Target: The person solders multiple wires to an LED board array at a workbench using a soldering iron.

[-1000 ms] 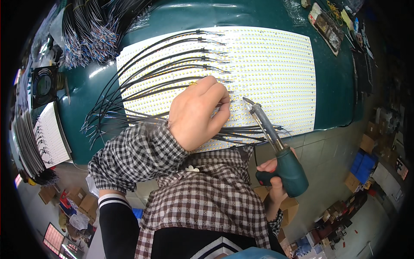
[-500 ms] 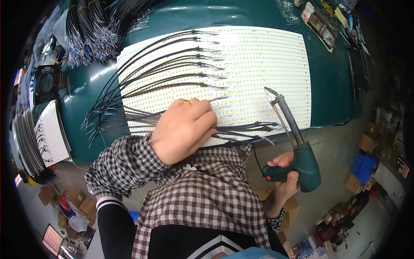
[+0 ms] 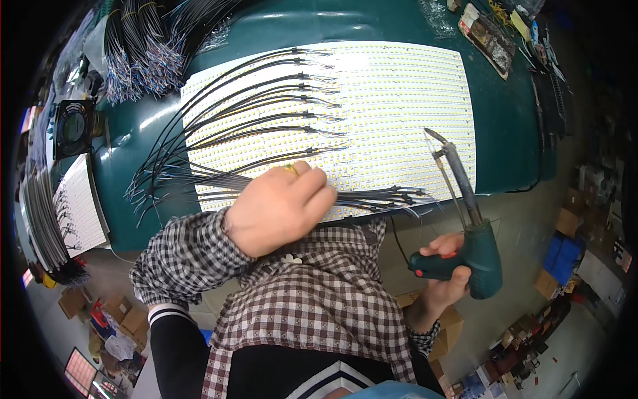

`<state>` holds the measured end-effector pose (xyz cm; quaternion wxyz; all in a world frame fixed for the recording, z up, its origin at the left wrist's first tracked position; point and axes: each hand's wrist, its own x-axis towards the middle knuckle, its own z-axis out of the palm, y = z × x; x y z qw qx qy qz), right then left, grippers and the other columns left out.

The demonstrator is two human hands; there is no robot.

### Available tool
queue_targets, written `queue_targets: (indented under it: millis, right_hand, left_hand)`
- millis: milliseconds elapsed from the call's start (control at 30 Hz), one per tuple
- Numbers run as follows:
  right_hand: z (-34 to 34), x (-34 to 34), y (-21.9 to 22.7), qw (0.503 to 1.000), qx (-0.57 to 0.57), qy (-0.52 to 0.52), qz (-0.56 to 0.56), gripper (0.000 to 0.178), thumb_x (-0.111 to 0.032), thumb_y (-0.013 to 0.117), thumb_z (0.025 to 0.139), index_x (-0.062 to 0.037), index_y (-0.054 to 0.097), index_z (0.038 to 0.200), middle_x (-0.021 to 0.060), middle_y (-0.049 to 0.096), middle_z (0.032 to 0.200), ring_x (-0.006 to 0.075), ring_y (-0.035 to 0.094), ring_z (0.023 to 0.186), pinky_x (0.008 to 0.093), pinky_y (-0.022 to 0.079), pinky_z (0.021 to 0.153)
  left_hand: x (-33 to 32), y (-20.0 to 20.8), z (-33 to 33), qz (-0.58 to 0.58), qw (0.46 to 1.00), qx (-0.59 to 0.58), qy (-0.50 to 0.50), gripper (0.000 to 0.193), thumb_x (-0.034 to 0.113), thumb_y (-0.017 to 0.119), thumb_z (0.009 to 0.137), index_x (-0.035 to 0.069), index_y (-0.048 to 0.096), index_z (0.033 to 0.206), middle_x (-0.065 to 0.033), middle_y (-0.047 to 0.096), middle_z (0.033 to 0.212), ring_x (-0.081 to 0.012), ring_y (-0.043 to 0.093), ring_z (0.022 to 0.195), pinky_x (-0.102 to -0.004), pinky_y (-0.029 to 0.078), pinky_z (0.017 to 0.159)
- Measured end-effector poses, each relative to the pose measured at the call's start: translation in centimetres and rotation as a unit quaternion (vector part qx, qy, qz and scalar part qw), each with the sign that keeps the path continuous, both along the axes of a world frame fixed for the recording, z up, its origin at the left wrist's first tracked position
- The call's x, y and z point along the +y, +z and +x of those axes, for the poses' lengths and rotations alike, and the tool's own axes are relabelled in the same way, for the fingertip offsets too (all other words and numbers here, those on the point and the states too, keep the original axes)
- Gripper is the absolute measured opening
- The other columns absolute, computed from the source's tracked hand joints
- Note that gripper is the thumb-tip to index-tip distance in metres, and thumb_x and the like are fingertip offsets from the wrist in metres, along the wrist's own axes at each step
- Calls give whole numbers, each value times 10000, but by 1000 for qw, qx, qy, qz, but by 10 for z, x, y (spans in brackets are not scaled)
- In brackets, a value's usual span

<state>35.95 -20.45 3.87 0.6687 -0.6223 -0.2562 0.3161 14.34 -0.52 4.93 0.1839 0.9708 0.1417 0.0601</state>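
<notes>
A white LED board (image 3: 412, 86) with rows of small yellow chips lies across the table. Several black cables (image 3: 266, 120) lie on its left half, their thin wire ends near the middle. My left hand (image 3: 282, 206), with a ring, is closed over a loose bundle of black cables (image 3: 379, 197) at the board's near edge. Its fingertips are hidden beneath the hand, so what they grip does not show. My right hand (image 3: 448, 272) is wrapped round the green handle of a soldering gun (image 3: 483, 263). The gun's tip points up over the board's right side, apart from the cables.
The table has a green cover (image 3: 292, 25). Thick bundles of black cables (image 3: 143, 53) lie at the far left. A stack of boards (image 3: 46, 206) stands left, below a round dark device (image 3: 74, 128). A stained block (image 3: 488, 40) and small tools lie far right.
A black cable that was under my left hand now lies on the board, and the hand has moved slightly nearer to me. The soldering gun has shifted a little right.
</notes>
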Motion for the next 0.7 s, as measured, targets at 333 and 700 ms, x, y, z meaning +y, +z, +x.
queue_targets:
  millis: [333, 700]
  right_hand:
    - [9, 1, 3, 995, -60, -1, 81, 815, -590, 595, 897, 104, 397, 1276, 92, 519, 870, 188, 558, 780, 274, 587, 558]
    - [10, 2, 3, 995, -17, 6, 93, 661, -576, 628, 880, 72, 525, 959, 127, 552, 856, 219, 610, 775, 302, 615, 552]
  left_hand:
    - [31, 17, 4, -8, 999, -20, 32, 191, 49, 633, 723, 26, 558, 897, -116, 545, 798, -285, 595, 749, -379, 509, 637]
    - [37, 28, -6, 31, 975, -82, 206, 264, 25, 739, 760, 45, 703, 1020, -102, 603, 831, -242, 625, 733, -349, 521, 631]
